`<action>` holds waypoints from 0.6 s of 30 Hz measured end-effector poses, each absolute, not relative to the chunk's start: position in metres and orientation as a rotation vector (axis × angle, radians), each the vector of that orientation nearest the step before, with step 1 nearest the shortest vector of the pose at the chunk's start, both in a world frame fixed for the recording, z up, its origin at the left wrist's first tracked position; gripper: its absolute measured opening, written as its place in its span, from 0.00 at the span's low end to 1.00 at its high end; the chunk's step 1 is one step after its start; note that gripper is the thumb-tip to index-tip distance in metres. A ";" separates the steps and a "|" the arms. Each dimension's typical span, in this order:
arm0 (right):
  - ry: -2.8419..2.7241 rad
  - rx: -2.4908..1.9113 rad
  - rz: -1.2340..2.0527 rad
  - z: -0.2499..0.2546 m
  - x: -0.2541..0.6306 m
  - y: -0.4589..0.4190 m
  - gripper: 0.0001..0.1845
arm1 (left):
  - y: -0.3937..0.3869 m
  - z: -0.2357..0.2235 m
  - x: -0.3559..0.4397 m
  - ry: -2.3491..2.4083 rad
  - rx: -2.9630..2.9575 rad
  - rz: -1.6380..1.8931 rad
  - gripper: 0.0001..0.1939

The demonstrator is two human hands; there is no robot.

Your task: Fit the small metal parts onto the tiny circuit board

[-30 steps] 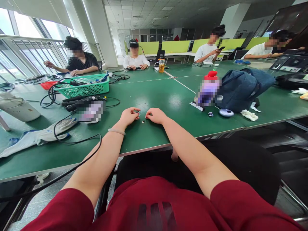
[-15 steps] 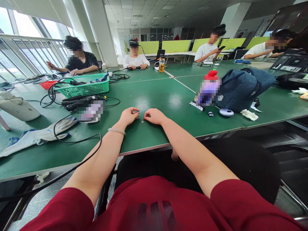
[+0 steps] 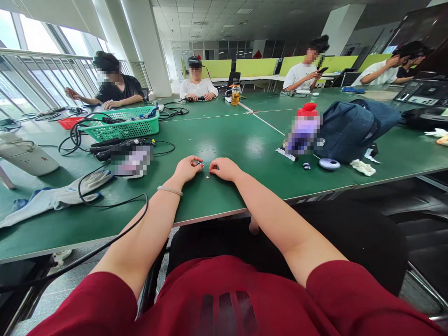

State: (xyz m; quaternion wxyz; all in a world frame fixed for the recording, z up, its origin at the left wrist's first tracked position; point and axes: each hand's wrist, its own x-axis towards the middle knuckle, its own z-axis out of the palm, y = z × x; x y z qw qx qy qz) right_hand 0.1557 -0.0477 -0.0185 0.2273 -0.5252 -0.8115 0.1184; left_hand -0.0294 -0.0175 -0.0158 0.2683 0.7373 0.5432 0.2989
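Note:
My left hand (image 3: pixel 189 169) rests at the green table (image 3: pixel 224 198), its thumb and fingers pinched on a small dark-and-light piece (image 3: pixel 199 164) too small to name. A short gap to the right, my right hand (image 3: pixel 223 169) is bent with thumb and fingertips together. Whatever its fingertips may hold is too small to make out. Below the gap, close to the right fingertips, a tiny pale bit (image 3: pixel 207 177) lies on the tabletop.
Left are a green basket (image 3: pixel 122 130), a glove (image 3: pixel 63 195), black cables and a grey canister (image 3: pixel 28 156). A cable crosses my left forearm. Right are a blue backpack (image 3: pixel 346 128) and a lilac round case (image 3: pixel 329 164). Several people sit around the table.
My two hands stay almost in the same place, with only slight finger movement. At the far right, a seated person's hand has risen toward the head.

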 end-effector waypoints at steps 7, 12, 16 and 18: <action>-2.144 -1.356 0.396 -0.024 0.162 -0.042 0.06 | -0.014 -0.019 -0.030 1.428 2.000 0.808 0.16; -2.169 -1.431 0.363 -0.025 0.169 -0.039 0.07 | -0.016 -0.018 -0.030 1.429 2.005 0.802 0.16; -2.235 -1.483 0.254 -0.022 0.166 -0.042 0.13 | -0.017 -0.016 -0.029 1.424 2.011 0.790 0.16; -2.281 -1.493 0.207 -0.020 0.162 -0.045 0.13 | -0.018 -0.015 -0.029 1.435 2.024 0.772 0.16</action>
